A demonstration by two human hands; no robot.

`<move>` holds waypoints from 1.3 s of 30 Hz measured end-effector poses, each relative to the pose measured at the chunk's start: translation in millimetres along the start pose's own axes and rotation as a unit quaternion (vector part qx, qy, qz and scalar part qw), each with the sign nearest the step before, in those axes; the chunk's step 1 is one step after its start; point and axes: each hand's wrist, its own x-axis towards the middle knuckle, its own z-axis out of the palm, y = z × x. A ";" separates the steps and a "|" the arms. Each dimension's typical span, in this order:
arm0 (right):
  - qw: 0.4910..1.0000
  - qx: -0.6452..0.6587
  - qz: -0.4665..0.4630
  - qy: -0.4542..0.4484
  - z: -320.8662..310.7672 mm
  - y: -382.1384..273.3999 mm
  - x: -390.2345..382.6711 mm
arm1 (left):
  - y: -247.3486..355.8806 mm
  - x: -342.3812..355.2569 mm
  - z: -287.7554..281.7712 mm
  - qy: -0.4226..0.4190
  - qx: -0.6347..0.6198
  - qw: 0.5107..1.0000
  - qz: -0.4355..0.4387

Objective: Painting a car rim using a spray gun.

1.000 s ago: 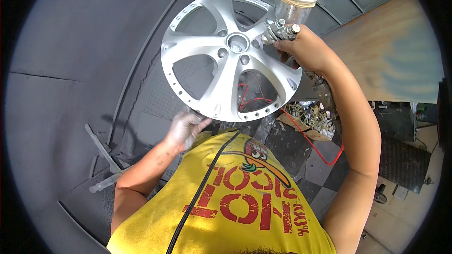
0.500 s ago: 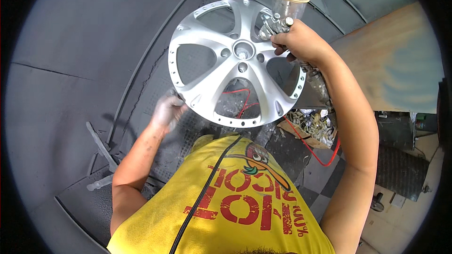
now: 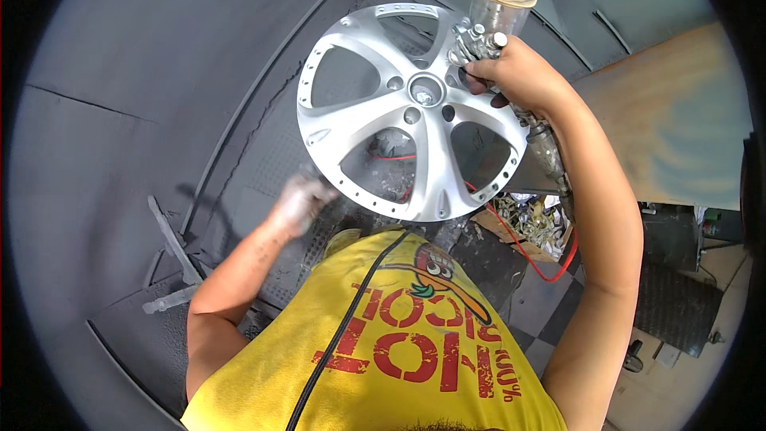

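- I see the wheel [image 3: 435, 148] up in front of the shirt [image 3: 375, 311], spoked face toward me, above the floor [image 3: 531, 303]; whatever supports it is hidden, but being raised probably lets both hands get at its rim.
- I have the right hand [image 3: 519, 72] wrapped around the spray gun [image 3: 475, 46], over the wheel's upper right edge. The thumb and fingers close below the cup [image 3: 501, 12], a hold that I judge keeps it on top, so its contents sit above the gun.
- I find the left hand [image 3: 302, 201] well apart from the right, at the wheel's lower left edge. It is pale with dust and blurred, so I cannot tell whether the fingertips touch or pinch the rim; the spot seems to suit steadying it.
- A fitting [image 3: 545, 152] hangs beside the right forearm, seemingly on the gun's lower end. I see a red hose [image 3: 550, 280] looping low, perhaps for slack; I cannot tell where it joins.
- Beyond that loop, a box [image 3: 538, 251] of crumpled scraps sits on the floor, out from under the gun.
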 end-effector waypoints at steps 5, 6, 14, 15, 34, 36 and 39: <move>1.000 -0.006 0.017 0.018 0.3 5.0 1.2 | 41.7 2.9 3.7 0.022 -0.010 0.995 0.093; 1.000 -0.008 0.015 0.021 -0.6 6.4 2.2 | 37.3 -2.5 9.4 0.004 0.013 0.999 0.052; 1.000 0.010 0.009 -0.006 1.4 -1.0 7.0 | -24.4 -34.3 23.5 -0.112 0.144 0.981 -0.063; 1.000 0.026 0.001 -0.008 1.4 -2.0 6.5 | -27.8 -32.6 19.1 -0.130 0.163 0.974 -0.088; 0.995 -0.047 -0.051 -0.072 4.6 -13.1 6.9 | -51.7 -21.3 49.8 -0.188 0.249 0.948 -0.062; 0.994 -0.046 -0.041 -0.087 5.4 -14.6 3.2 | -53.0 -11.5 43.9 -0.182 0.230 0.949 -0.117; 0.994 -0.001 -0.051 -0.093 9.4 -9.0 1.1 | -33.2 8.9 17.5 -0.062 0.191 0.978 -0.063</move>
